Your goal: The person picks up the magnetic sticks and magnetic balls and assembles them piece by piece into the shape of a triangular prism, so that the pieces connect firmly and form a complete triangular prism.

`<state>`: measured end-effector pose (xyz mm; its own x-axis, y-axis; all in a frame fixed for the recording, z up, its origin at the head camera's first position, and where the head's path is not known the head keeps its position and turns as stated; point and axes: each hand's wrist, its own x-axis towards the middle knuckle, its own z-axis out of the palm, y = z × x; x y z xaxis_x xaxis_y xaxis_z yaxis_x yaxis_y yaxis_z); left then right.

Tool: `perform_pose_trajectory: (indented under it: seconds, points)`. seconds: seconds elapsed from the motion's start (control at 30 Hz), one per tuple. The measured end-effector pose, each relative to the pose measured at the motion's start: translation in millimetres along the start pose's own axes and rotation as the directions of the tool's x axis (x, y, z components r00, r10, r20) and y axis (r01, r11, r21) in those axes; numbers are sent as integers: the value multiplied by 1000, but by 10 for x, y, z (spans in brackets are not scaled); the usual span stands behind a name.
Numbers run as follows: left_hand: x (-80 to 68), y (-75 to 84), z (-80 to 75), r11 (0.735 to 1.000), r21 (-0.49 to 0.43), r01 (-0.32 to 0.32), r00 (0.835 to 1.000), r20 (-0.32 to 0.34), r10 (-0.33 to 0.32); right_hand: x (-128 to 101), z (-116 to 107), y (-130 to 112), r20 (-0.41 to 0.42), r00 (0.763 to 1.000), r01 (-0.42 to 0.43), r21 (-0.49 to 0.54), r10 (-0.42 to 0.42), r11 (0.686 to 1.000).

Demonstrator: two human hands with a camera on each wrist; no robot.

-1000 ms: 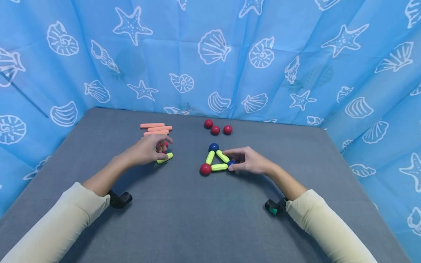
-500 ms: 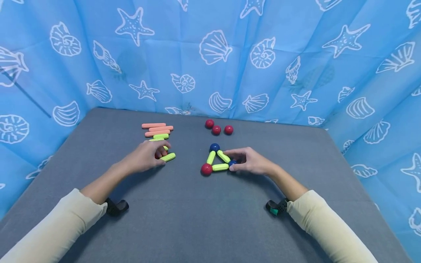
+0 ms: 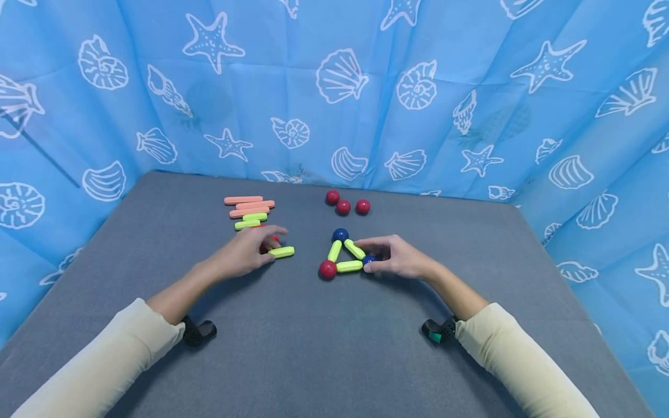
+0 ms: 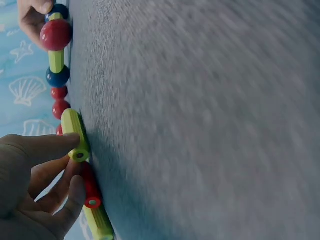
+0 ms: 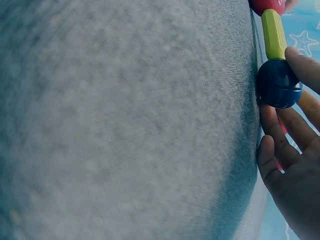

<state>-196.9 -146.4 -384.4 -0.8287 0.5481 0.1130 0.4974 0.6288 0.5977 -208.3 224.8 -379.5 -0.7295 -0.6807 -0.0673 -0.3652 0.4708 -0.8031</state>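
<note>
Two hands on grey table (image 3: pixel 334 348): left hand (image 3: pixel 243 255) pinches yellow-green rod (image 3: pixel 281 252) beside red rod (image 4: pixel 90 187); right hand (image 3: pixel 399 256) pinches blue ball (image 3: pixel 369 259) at triangle (image 3: pixel 342 255) corner, mid-table.

Flat yellow-green stick (image 3: pixel 281 252), stick-and-ball triangle (image 3: pixel 344 256)

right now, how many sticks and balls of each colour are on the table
orange sticks: 3
yellow-green sticks: 6
red stick, partly hidden under the left hand: 1
red balls: 4
blue balls: 2
total: 16
</note>
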Motion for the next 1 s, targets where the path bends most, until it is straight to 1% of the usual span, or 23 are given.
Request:
perform_pose_trajectory:
  seconds: [0.17, 0.23, 0.3, 0.4, 0.53, 0.7, 0.83, 1.0]
  points:
    - [92, 54, 66, 998, -61, 21, 999, -26, -23, 3, 1, 12, -2, 1000, 2, -3, -2, 1000]
    - [138, 90, 86, 994, -107, 37, 998, -38, -41, 4, 2, 16, -2, 1000, 5, -2, -5, 1000]
    - [191, 126, 108, 986, -162, 36, 998, -53, -45, 4, 1, 20, -2, 1000, 5, 0, -5, 1000]
    - [279, 190, 149, 969, -246, 19, 996, -81, -40, 3, 2, 23, -1, 1000, 1, 5, -1, 1000]
    - [409, 268, 227, 946, -323, -21, 993, -117, -18, 1, 5, 23, 0, 1000, -7, 7, 7, 1000]
    - [580, 357, 341, 925, -378, -33, 988, -152, -27, 2, 8, 22, 0, 1000, -10, 6, 10, 1000]
    - [726, 433, 404, 912, -409, -47, 984, -178, -29, 2, 8, 24, -1, 1000, -3, 11, 3, 1000]
    - [902, 501, 454, 915, -394, -86, 979, -205, 4, 1, 5, 30, -2, 1000, 9, 16, -9, 1000]
